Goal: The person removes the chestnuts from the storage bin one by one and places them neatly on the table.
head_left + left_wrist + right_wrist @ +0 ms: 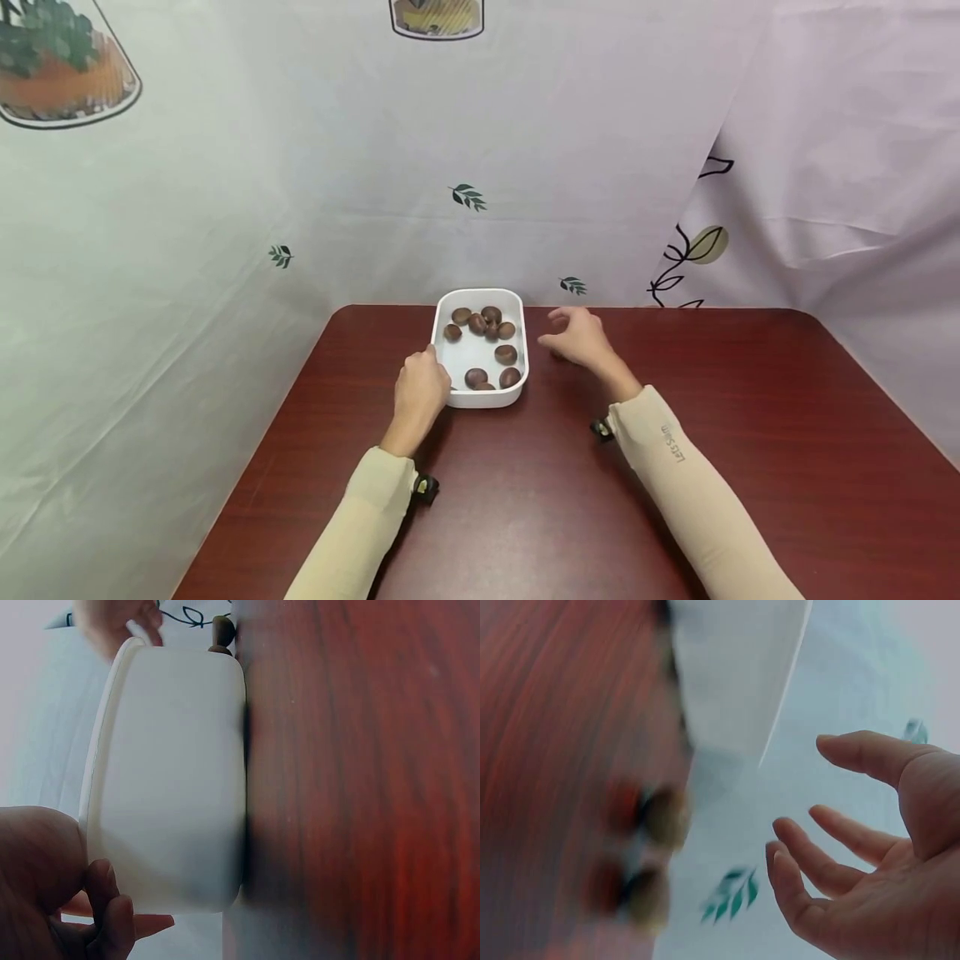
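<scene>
A white rectangular container (486,401) with rounded corners stands near the far edge of the table, several brown chestnuts (506,355) lying loose inside it. My left hand (422,385) grips its near left side, with thumb and fingers around the rim in the left wrist view. To the right of the container, my right hand (579,336) hovers above the table, fingers spread and slightly bent, holding nothing. Below that hand, the right wrist view has two blurred chestnuts (667,817) on the table beside the container; in the head view the hand mostly hides them.
The dark red wooden table (495,500) reaches back to a pale hanging cloth (360,150) printed with leaves and plants. Cloth also runs along the left and right sides. Each wrist carries a small black camera, such as the left one (426,489).
</scene>
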`<state>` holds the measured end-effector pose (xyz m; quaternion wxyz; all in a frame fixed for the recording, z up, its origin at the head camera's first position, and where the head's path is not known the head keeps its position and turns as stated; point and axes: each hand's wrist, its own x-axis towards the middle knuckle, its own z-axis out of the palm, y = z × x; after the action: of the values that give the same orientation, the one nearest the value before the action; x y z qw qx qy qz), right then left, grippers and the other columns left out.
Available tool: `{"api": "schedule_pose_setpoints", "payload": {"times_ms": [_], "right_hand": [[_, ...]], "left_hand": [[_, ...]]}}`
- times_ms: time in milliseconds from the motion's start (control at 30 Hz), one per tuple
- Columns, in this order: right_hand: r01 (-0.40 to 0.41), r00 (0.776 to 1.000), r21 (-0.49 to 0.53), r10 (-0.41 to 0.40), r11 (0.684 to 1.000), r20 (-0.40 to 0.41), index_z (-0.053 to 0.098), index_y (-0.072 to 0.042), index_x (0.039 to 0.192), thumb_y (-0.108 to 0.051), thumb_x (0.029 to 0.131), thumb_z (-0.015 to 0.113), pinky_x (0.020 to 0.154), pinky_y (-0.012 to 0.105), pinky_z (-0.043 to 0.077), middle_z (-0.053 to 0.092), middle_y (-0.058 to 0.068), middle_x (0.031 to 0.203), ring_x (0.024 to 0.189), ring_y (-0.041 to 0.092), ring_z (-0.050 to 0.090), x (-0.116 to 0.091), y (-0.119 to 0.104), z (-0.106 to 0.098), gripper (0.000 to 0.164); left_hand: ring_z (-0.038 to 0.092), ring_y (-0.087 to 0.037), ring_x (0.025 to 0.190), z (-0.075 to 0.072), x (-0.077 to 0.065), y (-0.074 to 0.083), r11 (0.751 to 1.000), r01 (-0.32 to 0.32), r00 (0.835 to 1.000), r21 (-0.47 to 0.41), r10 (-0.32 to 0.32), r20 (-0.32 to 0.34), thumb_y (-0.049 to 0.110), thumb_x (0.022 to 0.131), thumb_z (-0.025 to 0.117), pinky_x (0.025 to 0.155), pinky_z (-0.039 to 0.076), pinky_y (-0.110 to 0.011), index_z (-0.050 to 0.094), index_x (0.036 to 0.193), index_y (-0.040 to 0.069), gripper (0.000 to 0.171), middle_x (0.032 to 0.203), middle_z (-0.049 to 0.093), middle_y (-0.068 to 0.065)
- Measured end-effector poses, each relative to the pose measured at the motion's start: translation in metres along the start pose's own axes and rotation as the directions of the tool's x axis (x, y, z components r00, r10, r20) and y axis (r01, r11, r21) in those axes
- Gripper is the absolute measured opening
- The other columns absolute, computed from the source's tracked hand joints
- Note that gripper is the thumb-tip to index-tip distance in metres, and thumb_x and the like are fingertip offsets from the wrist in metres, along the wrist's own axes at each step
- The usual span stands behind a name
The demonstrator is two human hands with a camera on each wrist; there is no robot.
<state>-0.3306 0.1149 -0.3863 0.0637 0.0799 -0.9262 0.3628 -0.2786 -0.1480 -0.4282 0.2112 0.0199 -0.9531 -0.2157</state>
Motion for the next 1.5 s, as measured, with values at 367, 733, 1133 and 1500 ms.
{"api": "schedule_pose_setpoints", "payload": {"times_ms": [367,733,1133,1500], "right_hand": [[0.097,0.994,0.162,-0.105,0.982,0.043,0.069,-0.001,0.116,-0.015,0.078,0.079,0.083,0.038,0.054,0.072,0.018,0.111,0.095,0.029,0.069,-0.009,-0.055,0.047,0.041],[0.121,0.98,0.168,-0.144,0.978,0.134,0.068,0.003,0.116,-0.013,0.076,0.081,0.083,0.038,0.054,0.072,0.022,0.105,0.094,0.03,0.071,-0.016,-0.068,0.083,0.045],[0.143,0.97,0.012,-0.143,0.99,0.195,0.071,0.002,0.108,-0.007,0.068,0.08,0.076,0.036,0.054,0.073,0.017,0.094,0.088,0.027,0.069,-0.01,-0.069,0.095,0.041],[0.2,0.952,-0.145,-0.157,0.969,0.264,0.075,-0.006,0.089,-0.013,0.075,0.077,0.085,0.041,0.049,0.074,0.007,0.088,0.091,0.03,0.068,-0.005,-0.07,0.105,0.016]], "left_hand": [[0.068,-0.048,0.079,0.001,0.0,0.0,1.0,-0.008,1.0,-0.005,0.008,-0.011,0.002,0.088,0.05,0.063,0.054,-0.056,0.066,0.112,-0.009,0.03,0.088,0.067,-0.026],[0.068,-0.048,0.079,0.002,0.0,-0.001,1.0,0.0,1.0,0.011,0.0,-0.003,0.003,0.089,0.051,0.064,0.054,-0.055,0.066,0.107,-0.008,0.026,0.088,0.067,-0.026],[0.068,-0.049,0.078,0.003,0.0,0.0,1.0,-0.008,1.0,0.01,0.008,-0.023,0.003,0.088,0.051,0.062,0.053,-0.056,0.066,0.105,-0.008,0.025,0.086,0.067,-0.026],[0.068,-0.049,0.077,0.002,-0.001,0.0,1.0,-0.024,0.999,0.011,0.025,-0.035,0.003,0.088,0.052,0.062,0.053,-0.056,0.065,0.104,-0.009,0.024,0.085,0.067,-0.027]]}}
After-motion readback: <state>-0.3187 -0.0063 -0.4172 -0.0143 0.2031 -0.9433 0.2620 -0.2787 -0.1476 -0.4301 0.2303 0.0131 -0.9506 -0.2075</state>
